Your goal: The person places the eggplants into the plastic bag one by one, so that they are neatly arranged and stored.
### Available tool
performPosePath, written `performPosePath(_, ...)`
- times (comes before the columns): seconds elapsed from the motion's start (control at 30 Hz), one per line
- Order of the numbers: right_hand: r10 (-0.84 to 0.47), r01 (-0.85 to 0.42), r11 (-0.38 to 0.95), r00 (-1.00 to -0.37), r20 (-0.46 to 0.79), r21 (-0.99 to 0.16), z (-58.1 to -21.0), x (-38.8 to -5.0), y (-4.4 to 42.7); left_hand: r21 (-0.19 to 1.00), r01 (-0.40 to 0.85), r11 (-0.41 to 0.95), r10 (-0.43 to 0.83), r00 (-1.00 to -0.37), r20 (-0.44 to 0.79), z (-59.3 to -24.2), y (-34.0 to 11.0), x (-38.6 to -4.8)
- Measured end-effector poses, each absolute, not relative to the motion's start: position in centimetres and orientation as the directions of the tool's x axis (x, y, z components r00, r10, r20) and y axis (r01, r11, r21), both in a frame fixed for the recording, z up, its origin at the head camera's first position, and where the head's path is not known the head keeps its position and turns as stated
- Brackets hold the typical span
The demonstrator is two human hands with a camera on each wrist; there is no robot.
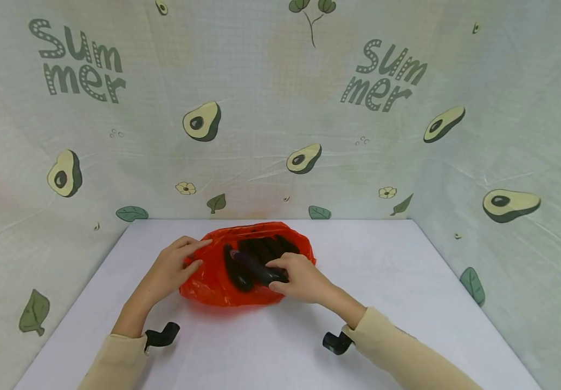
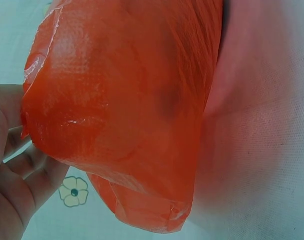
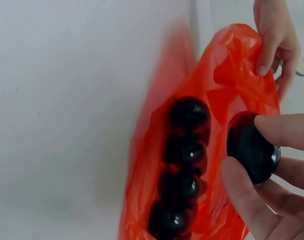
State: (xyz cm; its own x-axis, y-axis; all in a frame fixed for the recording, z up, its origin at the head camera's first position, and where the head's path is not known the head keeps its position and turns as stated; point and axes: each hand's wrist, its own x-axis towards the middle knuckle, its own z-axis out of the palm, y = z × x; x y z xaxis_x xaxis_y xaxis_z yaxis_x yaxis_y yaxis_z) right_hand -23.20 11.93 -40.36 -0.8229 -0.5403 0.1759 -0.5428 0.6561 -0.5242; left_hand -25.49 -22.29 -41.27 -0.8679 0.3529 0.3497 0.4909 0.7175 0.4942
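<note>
A red plastic bag (image 1: 204, 284) lies on the white table with its mouth open, and several dark purple eggplants (image 3: 179, 185) are inside it. My left hand (image 1: 173, 265) holds the bag's left rim, thumb on one side and fingers on the other. The right hand (image 1: 304, 277) grips one eggplant (image 1: 253, 266) by its rounded end, thumb and fingers round it. That eggplant (image 3: 251, 150) slants over the others at the bag's mouth. In the left wrist view, the bag's wall (image 2: 117, 100) covers most of what is inside.
Behind the white table (image 1: 368, 260) hangs a pale cloth (image 1: 260, 70) printed with avocados, leaves and lettering, which also closes off both sides. A black wrist-camera mount (image 1: 162, 336) sticks out at the left cuff, and another mount (image 1: 337, 343) at the right.
</note>
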Motion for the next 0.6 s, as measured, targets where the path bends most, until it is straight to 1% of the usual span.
performPosePath(0.6,-0.525,-0.511,0.667,-0.839,0.145,-0.541,-42.2,-22.6,7.6,0.483,0.505,0.715,0.368,-0.859,0.355,-41.3,-22.5,-25.6)
